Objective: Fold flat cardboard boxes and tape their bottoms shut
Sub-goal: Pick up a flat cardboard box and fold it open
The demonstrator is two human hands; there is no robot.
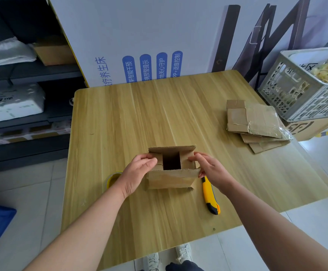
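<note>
A small brown cardboard box (171,178) stands squared up on the wooden table (159,114), its open end facing up. The two side flaps are folded inward, leaving a dark square gap between them. My left hand (138,172) grips the box's left side, fingers curled over the left flap. My right hand (211,169) grips the right side, fingers on the right flap and thumb against the near flap. A roll of yellow tape (113,178) lies just left of the box, partly hidden behind my left wrist.
A yellow utility knife (210,196) lies right of the box. A stack of flat cardboard boxes (257,124) sits at the table's right edge. A grey plastic crate (303,89) stands beyond it. A large white printed carton (149,36) borders the table's far edge. Shelves (22,94) stand left.
</note>
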